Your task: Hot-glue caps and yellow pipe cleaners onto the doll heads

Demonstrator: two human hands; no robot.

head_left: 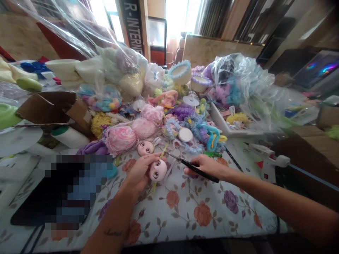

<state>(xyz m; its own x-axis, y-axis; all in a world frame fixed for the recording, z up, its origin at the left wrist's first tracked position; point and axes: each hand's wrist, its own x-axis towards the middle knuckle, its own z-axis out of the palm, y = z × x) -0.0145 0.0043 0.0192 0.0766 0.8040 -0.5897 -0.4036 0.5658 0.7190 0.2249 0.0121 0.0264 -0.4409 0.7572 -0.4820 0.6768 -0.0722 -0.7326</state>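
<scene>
The left hand grips a doll head; the right hand, apart, grips scissors. A floral cloth lies beneath; yarn sits beyond, a window behind.

A crowded surface, heaped with yarn and plastic!
Out on the left sits an open cardboard box, with a cone of white thread lying tipped just in front, and alongside comes a fat pink ball of yarn! Up the middle, there's a cream basket trimmed in fluffy blue, and over to the right, a big clear plastic bag bulges behind the white tray, a yellow bundle inside it. Nearer, a white glue gun rests on flower-printed cloth, while a lettered banner towers at the back!
</scene>
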